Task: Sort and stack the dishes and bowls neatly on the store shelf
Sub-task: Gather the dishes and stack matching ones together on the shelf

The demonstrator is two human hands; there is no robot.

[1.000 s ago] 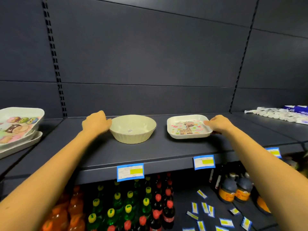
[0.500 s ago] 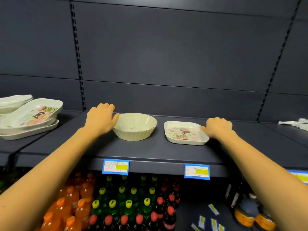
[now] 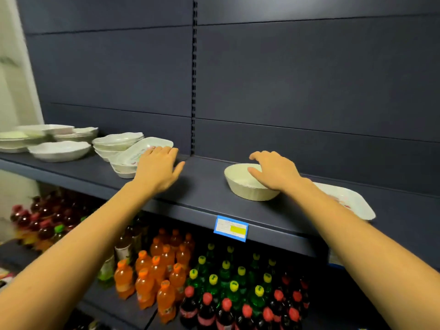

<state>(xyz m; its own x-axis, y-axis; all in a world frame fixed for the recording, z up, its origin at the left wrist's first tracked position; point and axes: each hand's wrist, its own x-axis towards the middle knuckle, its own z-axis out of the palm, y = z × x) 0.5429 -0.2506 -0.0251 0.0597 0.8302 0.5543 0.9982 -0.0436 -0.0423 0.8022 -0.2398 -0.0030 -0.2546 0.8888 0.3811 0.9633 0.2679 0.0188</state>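
Your left hand (image 3: 158, 167) has left the round cream ribbed plastic bowl (image 3: 245, 189) and is reaching left, fingers straight and spread, holding nothing, fingertips lying over the tilted white plastic tray with a printed picture (image 3: 142, 151). Your right hand (image 3: 273, 173) has crossed from the white square plastic dish with a pink print (image 3: 354, 202) to the bowl and is arching over its right side, thumb inside; you cannot tell whether it is gripping the rim. The bowl is sitting mid-way along the dark blue-grey metal shelf (image 3: 204, 186), near the front edge, the square dish lying just to its right, partly behind your forearm. The tray is leaning on a stack of white scalloped bowls (image 3: 116, 141) toward the left end, beside more white dishes (image 3: 59, 150). A blue price label (image 3: 231, 228) is hanging on the front edge.
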